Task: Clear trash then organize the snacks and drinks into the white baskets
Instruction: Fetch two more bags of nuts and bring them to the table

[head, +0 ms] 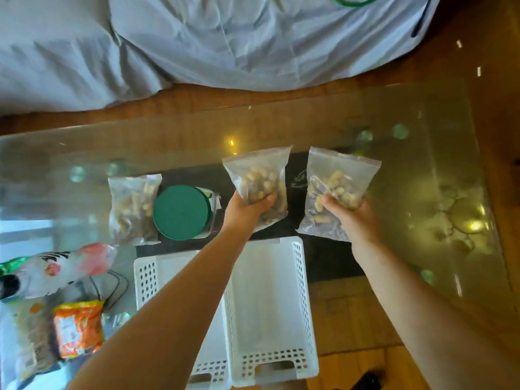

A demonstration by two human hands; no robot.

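My left hand [247, 206] grips a clear zip bag of peanuts [260, 175], held up above the glass table. My right hand [351, 218] grips a second clear bag of peanuts [337, 181] beside it. Below both hands, two white perforated baskets stand side by side: the right basket [302, 291] looks empty, and the left basket [146, 280] is partly hidden by my left arm. A third peanut bag [132, 209] lies on the table to the left, touching a jar with a green lid [181, 212].
A colourful snack packet [56, 268], an orange snack packet [78, 327] and another bag [25, 342] lie at the left edge of the glass table [408, 164]. A grey-blue covered cushion [197, 43] fills the far side. Wooden floor shows at right.
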